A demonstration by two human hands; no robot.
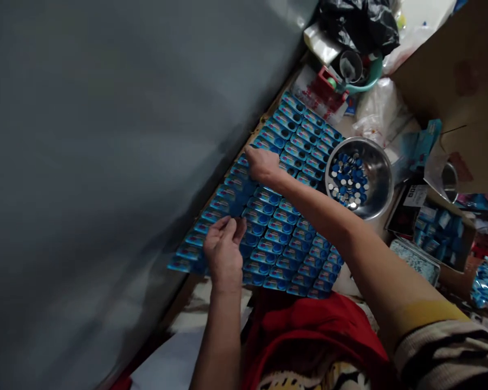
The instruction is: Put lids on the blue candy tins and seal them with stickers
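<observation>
Rows of blue printed cards (264,254), each with a round spot at one end, cover a slanted board in front of me. In the nearer rows the round spots look blue; several farther ones look dark. My right hand (263,164) reaches across to the far-left columns, its fingers closed and down on the cards. My left hand (224,252) hovers at the nearer left part of the rows, fingertips pinched together. Whatever either hand holds is too small or hidden to make out. A steel bowl (382,184) right of the cards contains many small blue and silver discs (347,179).
A grey wall (85,135) runs along the left edge of the board. Beyond the cards are a red plastic piece (328,86), a teal basin (372,76) and a black plastic bag (361,24). At right sit a box of blue packets (441,230) and a clear tray (415,260).
</observation>
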